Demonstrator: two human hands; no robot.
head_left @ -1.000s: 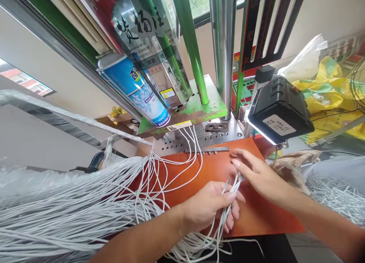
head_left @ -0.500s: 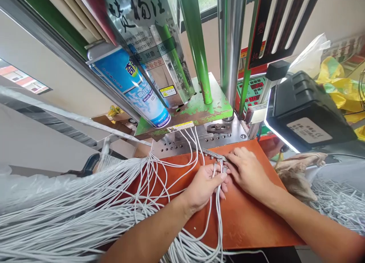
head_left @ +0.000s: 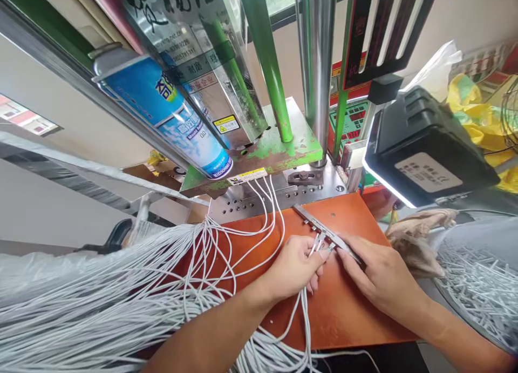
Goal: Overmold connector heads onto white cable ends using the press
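Head view: metal bar (head_left: 314,222) slanted from far edge of tabletop (head_left: 343,319), near end gripped by right hand (head_left: 382,265). Held cables (head_left: 305,313) pinched by left hand (head_left: 297,262) at bar; seating seemingly unfinished. Three cables (head_left: 273,216) routed under green plate (head_left: 291,154); cable heap (head_left: 101,303) apparently unprocessed. Beyond right edge: lined bin (head_left: 481,235), white sticks (head_left: 481,281) piled inside.

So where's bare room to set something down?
On the orange mat, near right, between the held cables and right forearm. Crowded: the middle, by the left hand, right hand and metal bar; the left, by white cables.
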